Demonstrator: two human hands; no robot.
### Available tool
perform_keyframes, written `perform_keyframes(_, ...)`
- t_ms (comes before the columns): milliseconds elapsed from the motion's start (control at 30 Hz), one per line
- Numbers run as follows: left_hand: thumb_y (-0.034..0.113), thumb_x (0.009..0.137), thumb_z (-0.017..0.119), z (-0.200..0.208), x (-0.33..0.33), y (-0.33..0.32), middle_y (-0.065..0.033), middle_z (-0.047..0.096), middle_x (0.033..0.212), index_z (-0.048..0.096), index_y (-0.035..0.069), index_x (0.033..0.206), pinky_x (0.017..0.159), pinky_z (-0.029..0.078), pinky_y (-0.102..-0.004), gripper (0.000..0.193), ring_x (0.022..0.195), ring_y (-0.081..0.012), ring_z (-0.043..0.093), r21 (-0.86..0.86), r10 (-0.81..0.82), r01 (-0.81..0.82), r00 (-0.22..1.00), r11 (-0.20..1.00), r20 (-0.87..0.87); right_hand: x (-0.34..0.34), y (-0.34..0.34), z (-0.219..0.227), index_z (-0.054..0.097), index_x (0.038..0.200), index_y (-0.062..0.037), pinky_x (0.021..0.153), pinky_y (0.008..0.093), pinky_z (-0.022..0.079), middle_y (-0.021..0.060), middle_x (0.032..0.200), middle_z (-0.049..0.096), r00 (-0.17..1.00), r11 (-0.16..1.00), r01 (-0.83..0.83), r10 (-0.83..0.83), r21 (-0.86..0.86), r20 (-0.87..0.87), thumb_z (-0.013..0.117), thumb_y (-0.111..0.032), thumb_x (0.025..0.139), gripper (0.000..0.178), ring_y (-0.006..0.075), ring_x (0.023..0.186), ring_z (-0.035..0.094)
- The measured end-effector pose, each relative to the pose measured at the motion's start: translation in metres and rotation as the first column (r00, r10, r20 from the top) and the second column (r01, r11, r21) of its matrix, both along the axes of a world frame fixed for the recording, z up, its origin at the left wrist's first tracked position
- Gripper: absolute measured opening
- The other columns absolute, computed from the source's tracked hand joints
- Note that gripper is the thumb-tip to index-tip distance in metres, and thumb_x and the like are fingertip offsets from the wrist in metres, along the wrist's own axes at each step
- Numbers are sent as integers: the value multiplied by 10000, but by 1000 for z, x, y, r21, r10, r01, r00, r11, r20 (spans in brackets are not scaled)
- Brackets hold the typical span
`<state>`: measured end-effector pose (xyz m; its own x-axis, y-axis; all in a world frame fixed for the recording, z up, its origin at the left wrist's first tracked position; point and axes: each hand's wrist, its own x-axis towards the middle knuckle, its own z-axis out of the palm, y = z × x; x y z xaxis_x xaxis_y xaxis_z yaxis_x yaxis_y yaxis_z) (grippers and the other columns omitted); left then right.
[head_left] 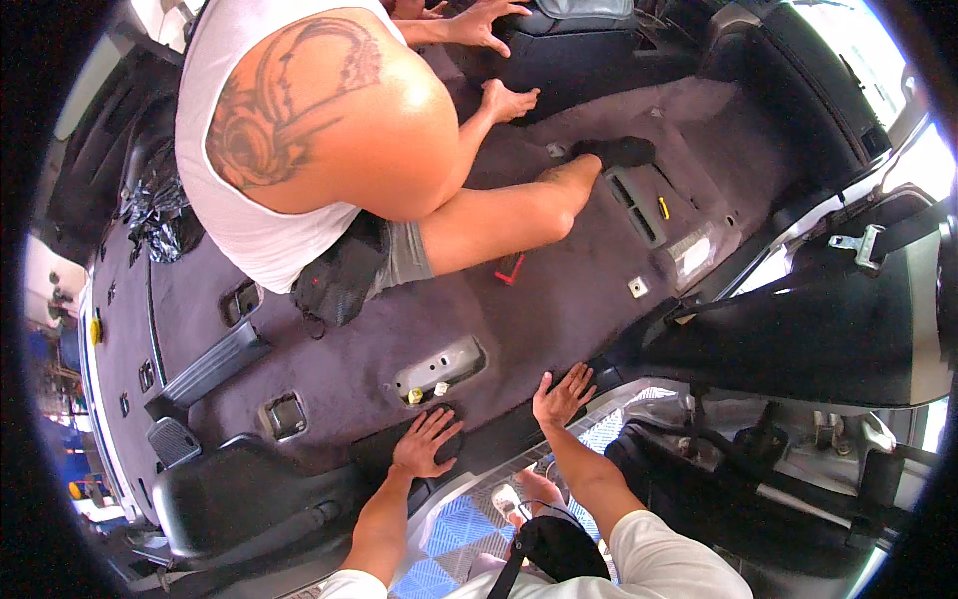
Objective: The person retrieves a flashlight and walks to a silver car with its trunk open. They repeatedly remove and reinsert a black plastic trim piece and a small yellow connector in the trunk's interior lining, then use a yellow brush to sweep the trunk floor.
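Observation:
Below me lies the dark grey-purple floor carpet [539, 329] of a stripped vehicle interior. My left hand [426, 442] rests flat, fingers spread, on the black trim at the carpet's near edge. My right hand [564, 396] lies with outstretched fingers farther right on the same edge, beside the black sill trim [499, 442]. Neither hand holds anything. Just beyond the left hand, a carpet cutout bares a metal floor panel [454, 364] with two small light connectors [427, 394].
A co-worker [319, 120] crouches on the carpet, one leg stretched right, hands near a black console [574, 35]. A red L-shaped item [511, 268] and a yellow-handled tool [664, 208] lie there. A black plastic bag [160, 210] sits far left; a detached-looking trim strip [215, 364] lies nearer.

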<state>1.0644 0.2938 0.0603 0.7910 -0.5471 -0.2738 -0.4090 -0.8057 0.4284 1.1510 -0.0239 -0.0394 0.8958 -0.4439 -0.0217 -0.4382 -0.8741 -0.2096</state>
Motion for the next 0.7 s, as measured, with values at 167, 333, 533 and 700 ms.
perform_keyframes(167, 527, 842, 711, 2, 1, -1, -62, 271, 1711, 350, 275, 1624, 1295, 170, -513, 897, 1580, -277, 244, 37, -7, 8, 1000, 999, -14, 0, 0, 0, 304, 1576, 89, 1271, 595, 46, 234, 1664, 311, 1000, 1000, 10, -10, -18, -5, 440, -517, 1028, 828, 365, 1593, 158)
perform_keyframes(333, 522, 842, 711, 2, 2, -2, -61, 262, 1714, 338, 284, 1627, 1297, 164, -512, 901, 1581, -277, 240, 57, -10, 12, 1000, 998, -26, 0, 1, 2, 309, 1572, 92, 1271, 599, 49, 237, 1659, 319, 999, 1000, 6, -6, 7, 34, 448, -514, 1028, 826, 366, 1591, 166)
perform_keyframes(533, 502, 837, 725, 1, 1, -2, -58, 268, 1712, 344, 287, 1624, 1296, 173, -510, 900, 1580, -274, 243, 62, -9, 11, 1000, 998, -27, 0, 1, 4, 284, 1590, 71, 1267, 581, 75, 228, 1653, 334, 1000, 998, 6, -7, -63, -15, 416, -521, 1036, 822, 345, 1587, 186)
perform_keyframes(700, 499, 832, 731, 1, 1, -1, -65, 282, 1707, 354, 281, 1620, 1294, 180, -510, 901, 1578, -277, 251, 31, -3, 3, 1000, 1000, -4, 1, 1, 3, 304, 1578, 84, 1274, 586, 35, 235, 1661, 317, 1000, 1000, 16, -16, -3, -7, 416, -522, 1037, 820, 353, 1597, 146)
